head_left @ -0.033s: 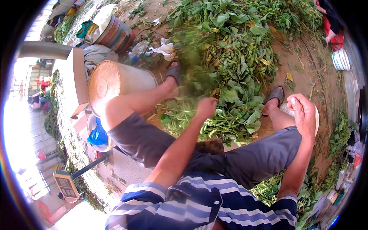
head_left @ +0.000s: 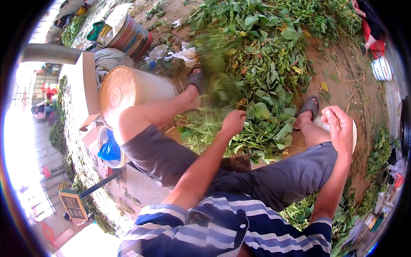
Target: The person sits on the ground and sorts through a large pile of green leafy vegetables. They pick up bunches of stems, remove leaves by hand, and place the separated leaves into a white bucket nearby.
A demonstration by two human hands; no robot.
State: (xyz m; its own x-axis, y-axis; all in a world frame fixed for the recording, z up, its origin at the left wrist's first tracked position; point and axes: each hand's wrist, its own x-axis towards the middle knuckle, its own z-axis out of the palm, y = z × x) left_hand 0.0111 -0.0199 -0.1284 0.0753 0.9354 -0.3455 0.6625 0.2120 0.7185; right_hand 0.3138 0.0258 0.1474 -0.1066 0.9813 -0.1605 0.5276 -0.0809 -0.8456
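My left hand point(head_left: 234, 122) is closed on leafy green stems, blurred by motion, which fan out between my sandalled feet above a heap of bean plants point(head_left: 269, 94) with green pods. Over by my right knee, my right hand point(head_left: 337, 126) has its fingers curled, in front of a white round container point(head_left: 350, 139); whatever may be between the fingertips is too small to name.
At left are an upturned pale bucket point(head_left: 143, 88), a cardboard box point(head_left: 87, 85), a bucket with a blue bag point(head_left: 110, 145), a scale point(head_left: 75, 201) and a striped barrel point(head_left: 130, 36). A white pail point(head_left: 381, 68) lies at far right below red and black cloth point(head_left: 370, 21).
The blurred stems and my left hand have shifted very slightly. My right hand keeps almost the same place and shape.
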